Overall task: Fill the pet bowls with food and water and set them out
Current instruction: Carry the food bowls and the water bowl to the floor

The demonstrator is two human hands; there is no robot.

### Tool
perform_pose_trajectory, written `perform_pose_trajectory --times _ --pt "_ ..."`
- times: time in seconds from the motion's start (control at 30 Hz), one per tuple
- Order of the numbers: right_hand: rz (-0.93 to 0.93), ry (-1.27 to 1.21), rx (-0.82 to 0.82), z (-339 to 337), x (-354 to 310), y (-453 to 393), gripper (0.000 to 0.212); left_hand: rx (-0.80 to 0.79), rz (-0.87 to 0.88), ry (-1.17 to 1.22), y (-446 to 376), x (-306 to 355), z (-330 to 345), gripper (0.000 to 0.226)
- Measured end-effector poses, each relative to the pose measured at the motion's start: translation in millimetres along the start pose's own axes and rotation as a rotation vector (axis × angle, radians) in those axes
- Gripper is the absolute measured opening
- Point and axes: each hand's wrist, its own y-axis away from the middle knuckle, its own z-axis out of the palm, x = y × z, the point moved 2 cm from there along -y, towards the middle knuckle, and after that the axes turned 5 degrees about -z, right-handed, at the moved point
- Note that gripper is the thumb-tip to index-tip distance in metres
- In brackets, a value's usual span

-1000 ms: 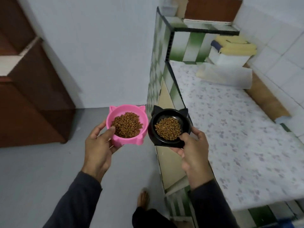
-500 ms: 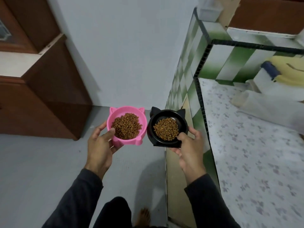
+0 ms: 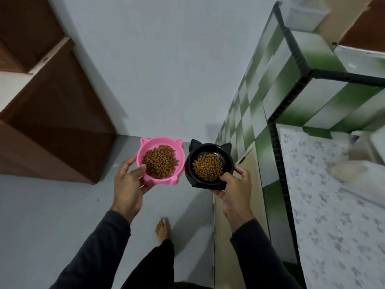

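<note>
While left hand [image 3: 127,182] fingers grip pink bowl [image 3: 160,160], right hand [image 3: 234,186] fingers grip black bowl [image 3: 208,163]

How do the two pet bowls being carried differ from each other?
The pink bowl is bright pink, while the black bowl is glossy black. The pink bowl sits in the left hand; the black bowl is in the right hand. The pink bowl's kibble heap looks broader than the black bowl's. Both have cat-ear tabs on the rim, hold brown kibble and are carried roughly level above the floor.
</note>
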Motion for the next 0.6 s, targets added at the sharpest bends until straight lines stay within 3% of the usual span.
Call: perform_pose_trajectory --times 0.27,0.6 --pt "0.003 -0.016 0.038 75 7 -84 0.058 -0.031 -0.005 -0.042 -102 45 22 0.040" --pt "0.063 0.007 0.019 124 19 -191 0.059 0.008 -0.054 -0.070 -214 52 56 0.041"
